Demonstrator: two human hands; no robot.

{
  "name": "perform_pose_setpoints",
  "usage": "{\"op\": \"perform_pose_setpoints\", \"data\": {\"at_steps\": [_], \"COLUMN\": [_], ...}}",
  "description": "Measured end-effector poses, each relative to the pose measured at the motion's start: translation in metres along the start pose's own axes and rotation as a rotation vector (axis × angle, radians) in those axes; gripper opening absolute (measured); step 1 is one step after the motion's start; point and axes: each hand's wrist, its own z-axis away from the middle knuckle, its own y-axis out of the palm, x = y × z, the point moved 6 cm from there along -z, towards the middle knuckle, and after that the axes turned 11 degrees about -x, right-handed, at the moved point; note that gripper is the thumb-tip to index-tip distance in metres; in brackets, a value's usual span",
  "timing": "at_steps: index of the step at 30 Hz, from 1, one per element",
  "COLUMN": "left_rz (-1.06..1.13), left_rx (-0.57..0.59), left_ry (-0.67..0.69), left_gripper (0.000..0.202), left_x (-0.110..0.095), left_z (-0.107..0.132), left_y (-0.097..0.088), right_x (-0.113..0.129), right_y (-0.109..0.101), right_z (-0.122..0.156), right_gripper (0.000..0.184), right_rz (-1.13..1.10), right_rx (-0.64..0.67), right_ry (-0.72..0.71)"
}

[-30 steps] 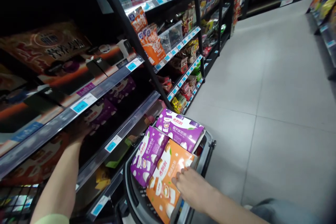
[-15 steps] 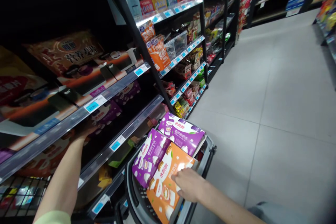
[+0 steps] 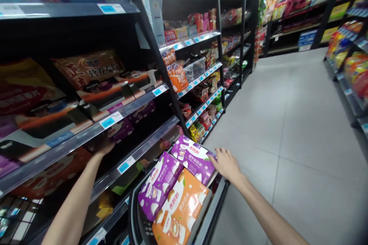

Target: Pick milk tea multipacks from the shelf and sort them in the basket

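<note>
Purple pack [image 3: 194,157] in basket [image 3: 215,204]: right hand [image 3: 227,164] lies on far edge, fingers spread flat. Left hand [image 3: 101,147] inside dark shelf [image 3: 86,136], grip unclear.

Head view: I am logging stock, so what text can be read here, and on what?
"香飘飘": red label on the rear purple pack, which the right hand touches.
"香飘飘": same label on the orange pack.
Brown box: large characters, too blurred to read.
Blue price tags: too small to read.
</note>
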Motion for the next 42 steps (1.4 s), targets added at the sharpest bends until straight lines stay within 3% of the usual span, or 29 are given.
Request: {"op": "perform_pose_setpoints", "data": {"at_steps": [2,4,5,6,9,11,12,15,19,21,25,27,31,35,37,42], "left_rz": [0.088,0.381,0.492,0.557,0.653,0.710,0.742,0.813,0.851,0.857,0.855,0.855,0.873,0.921,0.958,1.012], "left_rx": [-0.071,-0.239,-0.236,-0.191,0.132,0.276,0.302,0.217,0.145,0.114,0.070,0.070,0.048,0.016,0.003,-0.047], "left_ry": [-0.030,-0.006,0.042,0.085,0.303,0.283,0.232,0.028,-0.060,-0.106,-0.204,-0.223,-0.260,-0.345,-0.394,-0.502], "left_gripper": [0.045,0.044,0.043,0.040,0.047,0.051,0.051,0.042,0.030,0.027,0.023,0.023,0.023,0.022,0.022,0.022], "left_x": [-0.025,-0.059,-0.077,-0.093,-0.135,-0.140,-0.138,-0.122,-0.116,-0.115,-0.111,-0.109,-0.104,-0.099,-0.096,-0.087], "left_z": [0.043,0.114,0.157,0.203,0.325,0.371,0.381,0.379,0.366,0.366,0.370,0.371,0.371,0.373,0.373,0.367], "left_y": [0.008,0.009,0.013,0.020,0.043,0.053,0.056,0.058,0.056,0.052,0.044,0.044,0.046,0.046,0.046,0.041], "right_x": [-0.011,-0.011,-0.009,-0.005,0.006,0.010,0.009,-0.008,-0.032,-0.035,-0.020,-0.002,0.023,0.016,0.011,0.004], "right_y": [0.020,0.031,0.034,0.035,0.036,0.037,0.038,0.043,0.046,0.043,0.041,0.048,0.063,0.073,0.070,0.049], "right_z": [-0.003,-0.003,-0.003,-0.002,0.001,0.002,0.002,-0.004,-0.016,-0.020,-0.004,0.010,0.026,0.029,0.025,0.010], "right_gripper": [0.051,0.054,0.055,0.055,0.051,0.049,0.049,0.059,0.072,0.079,0.101,0.100,0.084,0.077,0.078,0.084], "right_rz": [0.030,0.047,0.066,0.092,0.159,0.166,0.155,0.082,-0.101,-0.288,-0.806,-0.997,-1.206,-1.286,-1.329,-1.389], "right_rx": [0.142,0.182,0.167,0.151,0.116,0.112,0.115,0.157,0.203,0.135,-0.172,-0.240,-0.209,-0.140,-0.172,-0.299], "right_ry": [0.018,0.009,0.001,-0.006,-0.078,-0.142,-0.148,-0.037,0.171,0.293,0.535,0.554,0.572,0.838,0.929,0.946]}}
